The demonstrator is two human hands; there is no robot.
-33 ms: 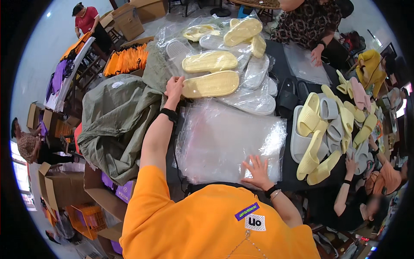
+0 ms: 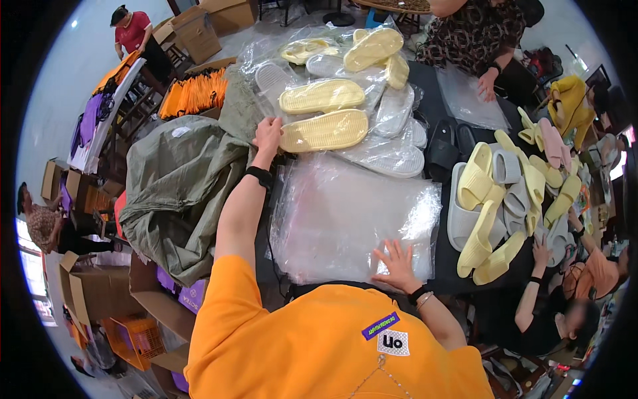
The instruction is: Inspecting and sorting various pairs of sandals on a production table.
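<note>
My left hand (image 2: 268, 137) reaches to the left end of a pair of yellow slippers (image 2: 324, 131) in a clear plastic bag. Its fingers are bent closed at the bag's edge, and the fingertips are partly hidden. The slippers lie soles up on a heap of bagged slippers. Nearer to me lies a flat stack of clear plastic bags (image 2: 352, 213). My right hand (image 2: 397, 267) rests palm down on the lower right part of this stack, fingers spread, holding nothing.
Loose yellow and grey slippers (image 2: 488, 226) crowd the right of the dark table, beside black slides (image 2: 442, 149). A grey-green cloth (image 2: 183, 193) bulges on the left. A co-worker's hand (image 2: 487, 85) rests near more clear bags (image 2: 468, 100); another person's hand (image 2: 541, 253) is among the slippers.
</note>
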